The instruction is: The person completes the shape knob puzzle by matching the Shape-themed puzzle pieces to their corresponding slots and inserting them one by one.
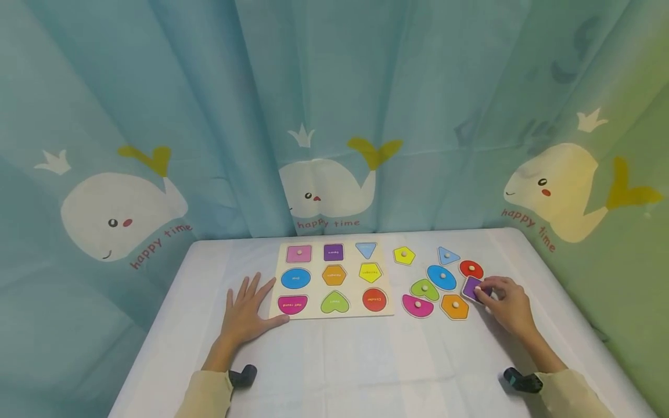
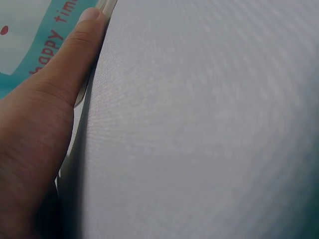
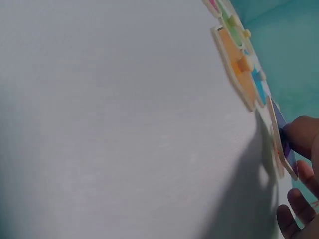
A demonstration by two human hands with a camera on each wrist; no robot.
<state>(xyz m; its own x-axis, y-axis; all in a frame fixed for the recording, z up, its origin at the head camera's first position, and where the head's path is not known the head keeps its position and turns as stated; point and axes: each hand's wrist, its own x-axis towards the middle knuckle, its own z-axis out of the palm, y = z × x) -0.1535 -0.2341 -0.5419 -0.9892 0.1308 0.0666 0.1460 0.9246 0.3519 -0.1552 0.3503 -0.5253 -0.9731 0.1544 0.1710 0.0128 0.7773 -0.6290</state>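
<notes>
- Purple square piece (image 1: 469, 287): located at the right of the loose group, between the right hand (image 1: 508, 305) and the orange hexagon piece (image 1: 455, 307), just below the red round piece (image 1: 471, 269) in the head view.
- Attitude: tilted in the right wrist view, with a shadow on the table (image 1: 340, 366) beside it. Full clearance from the cloth cannot be confirmed.
- Right hand state: thumb and forefinger pinch the piece at its centre, where the knob appears to sit; the fingertips partly cover it. Remaining fingers are bent, off the piece.
- Left hand (image 1: 248, 313) state: fingers straight and spread at the left side of the board (image 1: 316, 258), thumb along its near edge, grasping nothing.
- Weight: judged light; the slab is thin and its pale edge suggests wood. Two fingertips should suffice.
- Stiffness: judged rigid. Expect no flex under a pinch.
- Surface: the printed face looks smooth and may slip under flat fingertips. Avoid gripping by the face.
- Grip point: take the knob squarely, from above; an off-centre hold is likely to let the slab tip or swivel.
- Fragility: judged low; corners could chip if dropped.
</notes>
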